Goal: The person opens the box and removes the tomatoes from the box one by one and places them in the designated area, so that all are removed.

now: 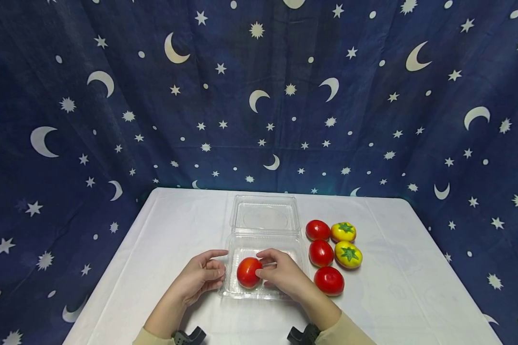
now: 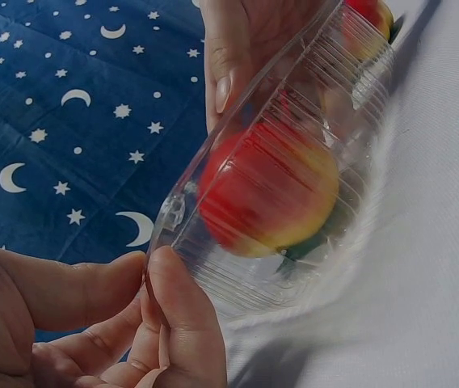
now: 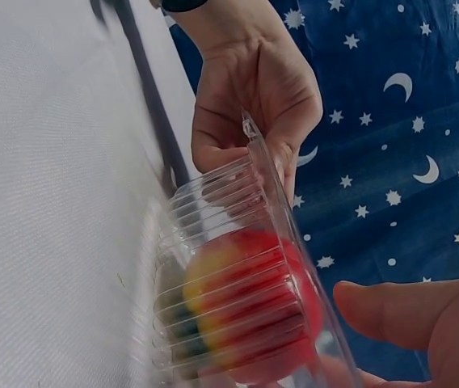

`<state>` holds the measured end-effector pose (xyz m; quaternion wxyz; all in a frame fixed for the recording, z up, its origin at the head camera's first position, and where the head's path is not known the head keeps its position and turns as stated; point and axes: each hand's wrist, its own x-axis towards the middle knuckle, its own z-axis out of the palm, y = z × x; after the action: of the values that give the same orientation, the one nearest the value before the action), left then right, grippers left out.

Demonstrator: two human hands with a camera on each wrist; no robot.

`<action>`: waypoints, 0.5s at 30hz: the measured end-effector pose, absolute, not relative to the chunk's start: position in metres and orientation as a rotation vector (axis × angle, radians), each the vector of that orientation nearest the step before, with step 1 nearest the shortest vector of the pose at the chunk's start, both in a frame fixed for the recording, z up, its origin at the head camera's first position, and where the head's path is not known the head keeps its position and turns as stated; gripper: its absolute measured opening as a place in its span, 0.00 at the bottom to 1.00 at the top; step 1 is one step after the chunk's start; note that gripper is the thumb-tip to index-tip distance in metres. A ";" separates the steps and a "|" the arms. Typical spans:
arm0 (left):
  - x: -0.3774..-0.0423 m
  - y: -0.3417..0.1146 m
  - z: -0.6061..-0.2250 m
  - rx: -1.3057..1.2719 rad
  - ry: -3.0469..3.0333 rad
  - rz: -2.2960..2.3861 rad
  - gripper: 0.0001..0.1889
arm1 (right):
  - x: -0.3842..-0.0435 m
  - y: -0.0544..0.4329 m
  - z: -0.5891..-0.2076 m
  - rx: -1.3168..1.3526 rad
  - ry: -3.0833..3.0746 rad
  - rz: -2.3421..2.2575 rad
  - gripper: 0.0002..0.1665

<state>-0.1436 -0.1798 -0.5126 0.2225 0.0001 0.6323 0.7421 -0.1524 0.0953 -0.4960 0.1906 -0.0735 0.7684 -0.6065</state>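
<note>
A clear plastic clamshell box [image 1: 280, 293] lies open on the table, its lid [image 1: 265, 215] folded back. One red tomato [image 1: 249, 273], yellow and green underneath, sits in the box's front left part; through the ribbed wall the same tomato [image 2: 266, 190] shows in the left wrist view. My left hand [image 1: 203, 275] pinches the box's left rim between thumb and finger [image 2: 185, 307]. Over the box is my right hand [image 1: 280, 272], its thumb overlapping the tomato's right side in the head view. The right wrist view shows that thumb [image 3: 391, 315] straight and apart from the tomato.
Right of the box stand three red tomatoes [image 1: 321, 253] in a column, with two yellow ones [image 1: 348, 254] with green leaf tops beside them. A white cloth covers the table [image 1: 397, 287]. A dark blue star-and-moon curtain [image 1: 259, 153] hangs behind it.
</note>
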 end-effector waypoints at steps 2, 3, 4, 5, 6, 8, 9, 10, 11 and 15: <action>-0.143 -0.180 -0.513 0.002 1.742 2.052 0.38 | -0.154 0.094 -0.497 -0.202 2.152 -1.702 0.30; -0.144 -0.180 -0.513 0.003 1.740 2.053 0.38 | -0.155 0.093 -0.498 -0.199 2.153 -1.700 0.30; -0.144 -0.180 -0.513 0.004 1.737 2.054 0.38 | -0.155 0.092 -0.498 -0.201 2.155 -1.698 0.29; -0.144 -0.180 -0.513 0.004 1.736 2.055 0.38 | -0.156 0.091 -0.499 -0.200 2.156 -1.696 0.29; -0.144 -0.180 -0.513 0.004 1.735 2.056 0.38 | -0.156 0.090 -0.500 -0.201 2.159 -1.692 0.29; -0.144 -0.180 -0.514 0.002 1.736 2.055 0.38 | -0.158 0.089 -0.501 -0.204 2.162 -1.689 0.29; -0.144 -0.180 -0.514 0.001 1.739 2.054 0.38 | -0.158 0.088 -0.501 -0.205 2.161 -1.686 0.29; -0.144 -0.180 -0.514 -0.001 1.741 2.052 0.38 | -0.158 0.088 -0.501 -0.205 2.158 -1.684 0.29; -0.144 -0.180 -0.514 -0.002 1.743 2.049 0.37 | -0.159 0.088 -0.501 -0.203 2.154 -1.681 0.29; -0.144 -0.180 -0.514 -0.001 1.749 2.044 0.37 | -0.160 0.086 -0.500 -0.197 2.146 -1.665 0.28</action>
<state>-0.1441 -0.1798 -0.5137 0.2239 -0.0003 0.6337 0.7405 -0.1596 0.0863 -0.5002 0.2079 -0.0708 0.7708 -0.5980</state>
